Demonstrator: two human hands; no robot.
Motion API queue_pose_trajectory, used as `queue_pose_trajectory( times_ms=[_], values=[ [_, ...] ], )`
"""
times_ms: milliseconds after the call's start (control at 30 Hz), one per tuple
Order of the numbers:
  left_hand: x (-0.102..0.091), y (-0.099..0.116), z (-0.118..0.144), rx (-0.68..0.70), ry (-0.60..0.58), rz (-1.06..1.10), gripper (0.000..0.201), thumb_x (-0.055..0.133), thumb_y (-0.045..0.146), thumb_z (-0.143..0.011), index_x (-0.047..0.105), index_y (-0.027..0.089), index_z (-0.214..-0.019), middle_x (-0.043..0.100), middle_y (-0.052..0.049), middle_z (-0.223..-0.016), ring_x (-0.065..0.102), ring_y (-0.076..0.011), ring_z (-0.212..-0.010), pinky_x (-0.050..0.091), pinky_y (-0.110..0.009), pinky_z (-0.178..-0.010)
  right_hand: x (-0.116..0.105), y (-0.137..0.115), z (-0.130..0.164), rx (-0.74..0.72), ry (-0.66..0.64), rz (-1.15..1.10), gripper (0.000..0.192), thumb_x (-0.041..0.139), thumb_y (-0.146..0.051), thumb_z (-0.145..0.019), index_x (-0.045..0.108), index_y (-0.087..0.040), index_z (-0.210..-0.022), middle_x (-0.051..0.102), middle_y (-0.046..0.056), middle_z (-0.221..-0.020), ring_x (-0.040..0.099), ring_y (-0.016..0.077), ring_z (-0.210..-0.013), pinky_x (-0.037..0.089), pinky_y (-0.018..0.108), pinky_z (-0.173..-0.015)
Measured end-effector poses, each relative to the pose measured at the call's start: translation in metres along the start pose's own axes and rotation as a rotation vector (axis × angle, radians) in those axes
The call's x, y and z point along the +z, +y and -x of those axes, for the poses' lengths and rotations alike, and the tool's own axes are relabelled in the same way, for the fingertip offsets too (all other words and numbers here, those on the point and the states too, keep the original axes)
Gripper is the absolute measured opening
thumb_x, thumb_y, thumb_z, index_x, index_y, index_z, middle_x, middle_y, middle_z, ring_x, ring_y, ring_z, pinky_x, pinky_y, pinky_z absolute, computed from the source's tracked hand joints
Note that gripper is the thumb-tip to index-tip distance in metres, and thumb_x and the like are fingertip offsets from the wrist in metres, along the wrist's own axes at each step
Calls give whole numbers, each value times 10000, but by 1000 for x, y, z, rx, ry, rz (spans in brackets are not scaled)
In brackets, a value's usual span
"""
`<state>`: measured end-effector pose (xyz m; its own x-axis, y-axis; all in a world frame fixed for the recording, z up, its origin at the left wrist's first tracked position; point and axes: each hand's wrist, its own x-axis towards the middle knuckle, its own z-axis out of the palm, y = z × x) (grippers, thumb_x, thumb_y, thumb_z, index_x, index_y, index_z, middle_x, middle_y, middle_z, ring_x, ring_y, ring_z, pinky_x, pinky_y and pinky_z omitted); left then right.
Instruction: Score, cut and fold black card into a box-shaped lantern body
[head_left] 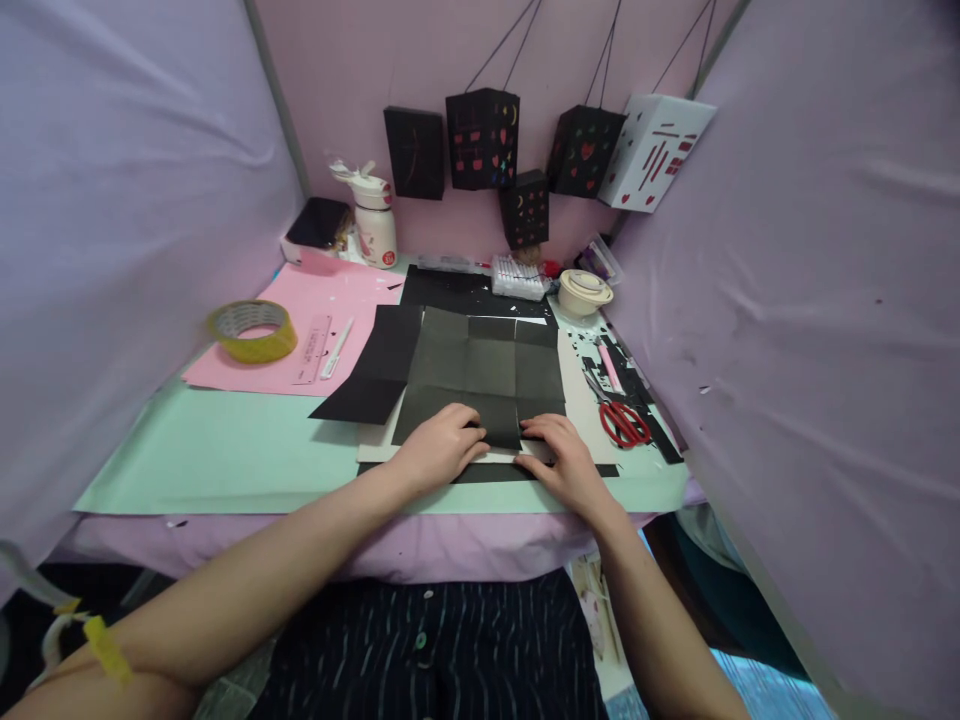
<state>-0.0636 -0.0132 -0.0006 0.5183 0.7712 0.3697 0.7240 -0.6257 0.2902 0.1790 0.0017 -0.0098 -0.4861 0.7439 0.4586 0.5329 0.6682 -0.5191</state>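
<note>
- My left hand point(442, 447) lies flat, fingers together, gripping nothing, pressing the creased square black paper sheet point(484, 375) at the table's near edge.
- My right hand point(564, 460) presses flat beside it.
- Red-handled scissors point(622, 422) lie near the right edge.

Left hand point(442, 447) and right hand point(564, 459) side by side, palms down, fingers flat.
</note>
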Motion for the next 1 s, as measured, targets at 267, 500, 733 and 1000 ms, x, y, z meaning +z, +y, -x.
queue_pose_trajectory(
  times_ms=[267,500,733,1000],
  values=[
    [-2,4,-1,13,-39,-79,264,500,286,-968,703,124,-917,593,-86,-927,521,-211,-893,479,-324,-787,-2,-4,-6,1,-43,38,191,692,-292,-842,668,-224,-1018,652,81,-1081,556,243,-1054,487,429,-909],
    [-5,5,1,37,-73,-234,283,471,310,-982,646,136,-844,586,-67,-819,528,-207,-800,442,-325,-712,-1,-8,-4,-9,-94,142,122,573,-265,-923,665,-217,-986,617,93,-1093,517,247,-1070,468,426,-929],
    [-9,6,-5,4,-131,-260,294,480,321,-978,648,148,-810,602,-60,-831,542,-210,-819,424,-329,-732,1,-10,-5,13,-110,215,158,515,-273,-950,658,-238,-1006,609,89,-1094,510,255,-1051,444,432,-925],
    [-18,0,-33,-178,-229,-73,247,473,274,-966,636,160,-821,635,-50,-828,577,-207,-833,434,-314,-767,-4,-5,-18,212,-117,31,188,485,-283,-962,661,-229,-925,669,45,-1015,563,220,-967,417,385,-901]
  ],
)
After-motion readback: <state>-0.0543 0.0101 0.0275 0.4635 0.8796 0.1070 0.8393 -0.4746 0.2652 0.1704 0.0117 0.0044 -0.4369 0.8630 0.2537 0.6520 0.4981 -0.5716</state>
